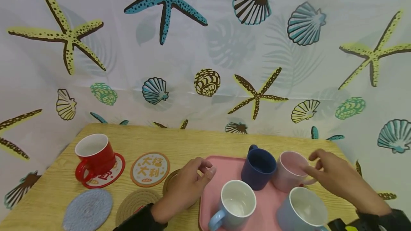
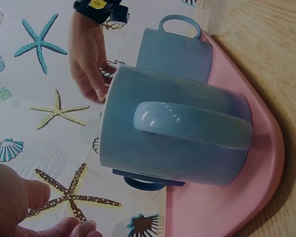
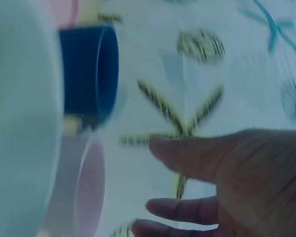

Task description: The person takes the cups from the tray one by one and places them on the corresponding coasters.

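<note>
My left hand (image 1: 190, 183) hovers over the left edge of the pink tray (image 1: 221, 165), fingers loosely bent with nothing in them. Just right of it stands a light blue mug (image 1: 236, 215), its handle pointing front left. My right hand (image 1: 335, 177) is beside the pink mug (image 1: 287, 181), thumb and forefinger near its rim and handle. In the right wrist view that hand's fingers (image 3: 187, 153) are spread apart around bare air. A dark blue mug (image 1: 253, 177) stands at the tray's back, and a second light blue mug (image 1: 289, 209) at front right.
Left on the wooden table (image 1: 125, 138), a red mug (image 1: 102, 158) stands on a red-rimmed coaster (image 1: 120, 167). Near it lie a round coaster with orange characters (image 1: 150, 163), a grey-blue coaster (image 1: 88, 209) and a tan woven coaster (image 1: 135, 202). A brown coaster is partly hidden by my left hand.
</note>
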The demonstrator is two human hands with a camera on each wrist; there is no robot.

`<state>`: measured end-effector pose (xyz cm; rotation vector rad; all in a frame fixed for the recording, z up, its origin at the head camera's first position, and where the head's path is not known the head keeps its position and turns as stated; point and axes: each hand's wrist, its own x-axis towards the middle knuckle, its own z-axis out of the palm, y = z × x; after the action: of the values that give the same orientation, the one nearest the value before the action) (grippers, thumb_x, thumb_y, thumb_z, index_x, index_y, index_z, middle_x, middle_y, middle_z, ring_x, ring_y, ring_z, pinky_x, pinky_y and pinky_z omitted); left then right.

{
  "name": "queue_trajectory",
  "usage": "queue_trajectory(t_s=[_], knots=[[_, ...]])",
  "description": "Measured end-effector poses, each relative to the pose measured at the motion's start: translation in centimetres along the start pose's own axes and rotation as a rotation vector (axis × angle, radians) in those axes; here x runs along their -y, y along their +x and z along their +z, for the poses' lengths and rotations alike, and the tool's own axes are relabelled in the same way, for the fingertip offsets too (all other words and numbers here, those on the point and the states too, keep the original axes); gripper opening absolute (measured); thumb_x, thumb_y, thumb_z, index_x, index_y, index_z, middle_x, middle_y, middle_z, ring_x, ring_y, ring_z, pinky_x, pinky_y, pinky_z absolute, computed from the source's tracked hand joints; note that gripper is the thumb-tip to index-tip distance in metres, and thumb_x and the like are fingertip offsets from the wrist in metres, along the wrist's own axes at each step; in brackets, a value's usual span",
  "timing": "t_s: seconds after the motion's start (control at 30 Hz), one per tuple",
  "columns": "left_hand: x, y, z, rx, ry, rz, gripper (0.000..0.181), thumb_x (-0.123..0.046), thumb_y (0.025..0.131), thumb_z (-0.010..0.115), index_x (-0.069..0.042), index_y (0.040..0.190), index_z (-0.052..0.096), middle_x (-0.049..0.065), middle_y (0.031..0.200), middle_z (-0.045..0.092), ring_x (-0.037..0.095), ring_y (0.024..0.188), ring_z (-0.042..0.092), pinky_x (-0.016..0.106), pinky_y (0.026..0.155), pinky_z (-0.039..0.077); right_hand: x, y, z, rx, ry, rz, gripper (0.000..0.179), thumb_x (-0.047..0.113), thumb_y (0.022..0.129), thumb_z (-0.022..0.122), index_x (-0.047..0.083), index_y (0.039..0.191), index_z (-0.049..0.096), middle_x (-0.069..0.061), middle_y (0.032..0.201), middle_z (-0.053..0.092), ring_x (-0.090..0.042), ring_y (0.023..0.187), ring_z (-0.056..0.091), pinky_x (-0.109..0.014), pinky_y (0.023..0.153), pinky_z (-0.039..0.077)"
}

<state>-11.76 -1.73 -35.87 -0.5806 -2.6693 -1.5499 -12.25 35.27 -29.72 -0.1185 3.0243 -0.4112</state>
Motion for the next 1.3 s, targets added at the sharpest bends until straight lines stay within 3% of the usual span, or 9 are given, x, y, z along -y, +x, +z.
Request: queue_trajectory(t_s=[0.1,0.2,0.37,0.5,0.63,0.77,0.87,1.07,1.3], knots=[[-0.1,0.1,-0.2,-0.001,-0.016,-0.007,0.036,-0.043,0.105,0.053,-0.011,0.115,0.064,0.002,0.102,0.060,0.013,0.084,0.054,0.031,0.075,0.046,4.6,1.9,0.6,0.000,-0.103,-0.079,0.072,0.047,0.092,0.070,-0.017,0.123,0.053,-0.031,0.108,0.061,-0.049,0.099,0.059,-0.060,0.080,0.050],[-0.2,0.1,-0.3,-0.001,-0.014,-0.032,0.036,-0.045,0.104,0.053,-0.013,0.116,0.064,0.001,0.104,0.061,0.014,0.087,0.055,0.034,0.075,0.046,7.9,3.3,1.9,0.040,-0.206,-0.121,0.084,0.059,0.084,0.073,-0.015,0.122,0.057,-0.030,0.107,0.062,-0.051,0.101,0.058,-0.064,0.085,0.046],[-0.4,0.1,-0.1,-0.007,-0.020,-0.046,0.036,-0.046,0.103,0.054,-0.014,0.115,0.065,0.000,0.103,0.061,0.014,0.086,0.055,0.034,0.074,0.046,9.6,4.5,3.3,0.113,-0.222,-0.126,0.082,0.059,0.077,0.080,-0.009,0.118,0.061,-0.018,0.101,0.065,-0.042,0.097,0.059,-0.065,0.090,0.041],[-0.4,0.5,0.1,-0.010,-0.032,-0.023,0.033,-0.040,0.104,0.055,-0.010,0.114,0.065,0.003,0.102,0.060,0.015,0.087,0.055,0.035,0.078,0.046,9.2,5.1,3.7,0.153,-0.122,-0.174,0.087,0.040,0.072,0.089,-0.005,0.136,0.052,-0.023,0.123,0.059,-0.045,0.110,0.055,-0.065,0.093,0.039],[-0.1,1.4,0.5,0.034,-0.044,-0.043,0.032,-0.031,0.105,0.056,-0.003,0.120,0.063,0.010,0.107,0.057,0.024,0.095,0.055,0.042,0.080,0.047,9.2,5.8,4.0,0.238,0.020,-0.363,0.090,0.009,0.069,0.091,0.005,0.146,0.046,-0.019,0.143,0.049,-0.041,0.120,0.052,-0.055,0.092,0.048],[0.5,2.4,1.5,0.088,-0.049,-0.080,0.035,-0.022,0.104,0.056,0.001,0.131,0.059,0.019,0.120,0.054,0.035,0.112,0.054,0.055,0.091,0.047,9.8,6.5,4.6,0.255,0.036,-0.606,0.084,-0.020,0.068,0.077,0.009,0.143,0.050,-0.014,0.145,0.049,-0.037,0.124,0.052,-0.053,0.096,0.049],[1.0,3.0,2.5,0.111,-0.038,-0.047,0.035,-0.019,0.104,0.057,-0.002,0.134,0.059,0.019,0.128,0.057,0.037,0.121,0.054,0.059,0.098,0.044,9.9,6.7,4.8,0.216,0.010,-0.692,0.081,-0.027,0.069,0.065,0.008,0.141,0.052,-0.016,0.147,0.049,-0.040,0.129,0.051,-0.057,0.101,0.046],[1.7,3.3,3.9,0.080,0.003,0.023,0.030,-0.014,0.103,0.056,0.002,0.130,0.059,0.018,0.122,0.063,0.036,0.117,0.059,0.055,0.096,0.047,9.8,5.8,4.2,0.182,0.025,-0.642,0.081,-0.020,0.077,0.070,0.011,0.149,0.046,-0.024,0.155,0.039,-0.048,0.135,0.044,-0.067,0.099,0.042],[1.9,3.7,4.4,0.050,0.006,-0.003,0.022,-0.020,0.104,0.056,0.000,0.109,0.063,0.014,0.107,0.063,0.032,0.101,0.061,0.048,0.087,0.049,7.8,3.2,1.3,-0.043,0.085,-0.441,0.051,0.009,0.090,0.075,0.004,0.138,0.055,-0.017,0.131,0.060,-0.038,0.115,0.060,-0.054,0.088,0.052]])
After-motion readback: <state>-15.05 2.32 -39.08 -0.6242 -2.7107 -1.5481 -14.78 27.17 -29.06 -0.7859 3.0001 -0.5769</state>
